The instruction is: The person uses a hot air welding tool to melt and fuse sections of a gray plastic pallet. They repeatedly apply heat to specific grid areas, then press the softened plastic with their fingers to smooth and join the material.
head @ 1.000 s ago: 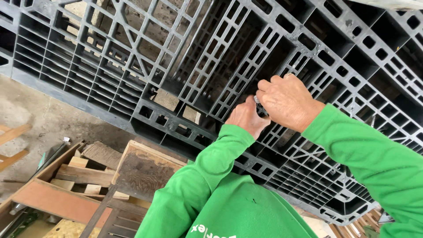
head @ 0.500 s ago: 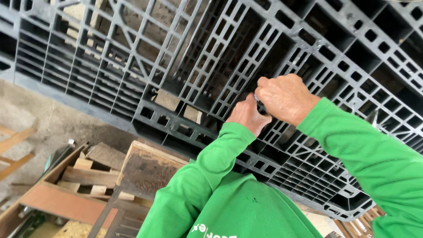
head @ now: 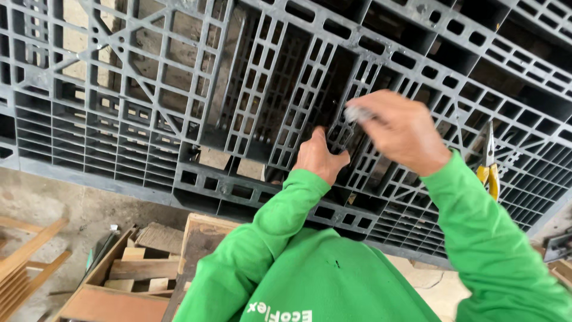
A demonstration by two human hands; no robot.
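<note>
rough concrete floor (head: 59, 197), wooden crates (head: 119, 280) lower left.

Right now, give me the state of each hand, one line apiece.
Left hand: fingers hooked into the grid of the black plastic pallet, gripping it.
Right hand: closed, pinching a small grey object at its fingertips; motion-blurred, so its kind cannot be told.

Rough workshop or yard, large grey plastic pallet (head: 179, 119) standing on edge, bare concrete floor (head: 53, 197), scrap wooden planks (head: 137, 268) and crates, yellow-handled pliers (head: 490, 167)
</note>
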